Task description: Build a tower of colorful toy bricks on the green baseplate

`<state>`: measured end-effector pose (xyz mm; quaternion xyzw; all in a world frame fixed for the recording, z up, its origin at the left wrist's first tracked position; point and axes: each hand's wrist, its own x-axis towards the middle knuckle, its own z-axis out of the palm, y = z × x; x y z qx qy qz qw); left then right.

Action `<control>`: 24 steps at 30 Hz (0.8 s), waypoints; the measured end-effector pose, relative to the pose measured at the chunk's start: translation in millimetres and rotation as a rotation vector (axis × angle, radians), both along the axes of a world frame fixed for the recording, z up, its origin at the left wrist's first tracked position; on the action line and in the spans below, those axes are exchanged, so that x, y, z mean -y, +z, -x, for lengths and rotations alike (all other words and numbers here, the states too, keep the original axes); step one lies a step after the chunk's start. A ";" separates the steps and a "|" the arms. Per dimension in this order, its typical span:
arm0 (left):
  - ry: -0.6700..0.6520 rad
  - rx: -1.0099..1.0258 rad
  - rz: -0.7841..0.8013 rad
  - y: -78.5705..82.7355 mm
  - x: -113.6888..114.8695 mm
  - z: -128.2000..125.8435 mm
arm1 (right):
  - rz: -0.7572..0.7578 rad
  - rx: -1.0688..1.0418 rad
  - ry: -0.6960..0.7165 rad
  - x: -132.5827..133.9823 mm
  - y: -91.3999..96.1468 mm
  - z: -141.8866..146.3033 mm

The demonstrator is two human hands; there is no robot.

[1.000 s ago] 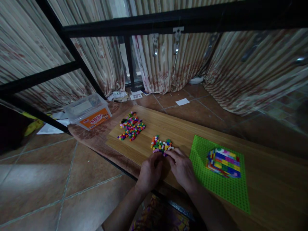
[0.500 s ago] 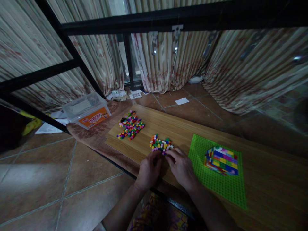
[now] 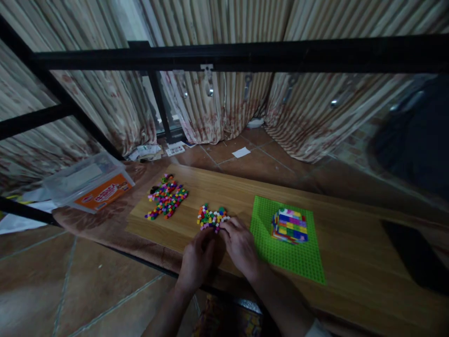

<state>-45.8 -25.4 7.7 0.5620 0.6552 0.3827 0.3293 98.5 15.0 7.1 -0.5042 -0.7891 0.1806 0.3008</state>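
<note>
A small pile of toy building bricks [image 3: 211, 216] lies on the wooden board, at the fingertips of both hands. My left hand [image 3: 197, 257] is closed, thumb and fingers drawn together at the pile's near edge. Close beside it, my right hand [image 3: 240, 245] has its fingers bent and pinched at the near right side of the pile. Whatever either pinch holds is too small and dark to make out. To the right, a multicoloured block of stacked bricks [image 3: 289, 225] stands on a green studded baseplate [image 3: 259, 229].
A bigger heap of bricks [image 3: 168, 199] is on the board's left part. Beyond it stands a clear plastic tub [image 3: 101, 187] with an orange label. A dark flat object [image 3: 417, 255] lies at the right. A black metal bar [image 3: 224, 56] crosses above, before striped curtains.
The view has turned to the right, so everything sits further left and the dark flat object has come into sight. Both hands stay at the small pile with little change.
</note>
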 end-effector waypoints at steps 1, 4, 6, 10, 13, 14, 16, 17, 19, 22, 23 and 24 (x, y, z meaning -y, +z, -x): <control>-0.003 -0.009 0.001 -1.0 -0.5 0.7 | -0.003 -0.012 -0.008 0.7 0.1 -0.2; -0.009 -0.018 0.008 -1.3 -2.0 2.1 | -0.010 -0.062 -0.044 4.5 1.4 -1.7; -0.009 -0.016 0.022 0.0 -3.0 2.5 | -0.012 -0.102 -0.072 8.0 2.8 -3.2; -0.002 -0.034 0.031 0.7 -5.3 3.6 | 0.045 -0.240 -0.121 14.0 6.4 -6.3; 0.005 -0.066 0.051 -1.0 -6.8 5.0 | 0.144 -0.433 -0.164 19.8 12.3 -11.4; 0.004 -0.082 0.061 -1.4 -7.2 5.5 | 0.169 -0.508 -0.177 22.7 15.6 -14.8; 0.002 -0.117 0.077 -1.5 -8.0 5.9 | 0.198 -0.653 -0.192 29.8 24.7 -25.7; 0.001 -0.131 0.079 -1.1 -8.3 5.9 | 0.202 -0.717 -0.203 33.6 30.3 -33.7; -0.001 -0.152 0.080 0.2 -8.7 5.6 | 0.194 -0.809 -0.244 40.1 42.2 -54.8; -0.015 -0.171 0.076 2.3 -8.9 5.0 | 0.168 -0.893 -0.404 42.5 57.6 -94.5; -0.018 -0.177 0.069 2.6 -9.0 5.0 | 0.169 -0.918 -0.448 41.2 60.9 -108.0; -0.018 -0.184 0.061 2.6 -9.1 5.3 | 0.171 -0.929 -0.493 38.9 62.9 -120.7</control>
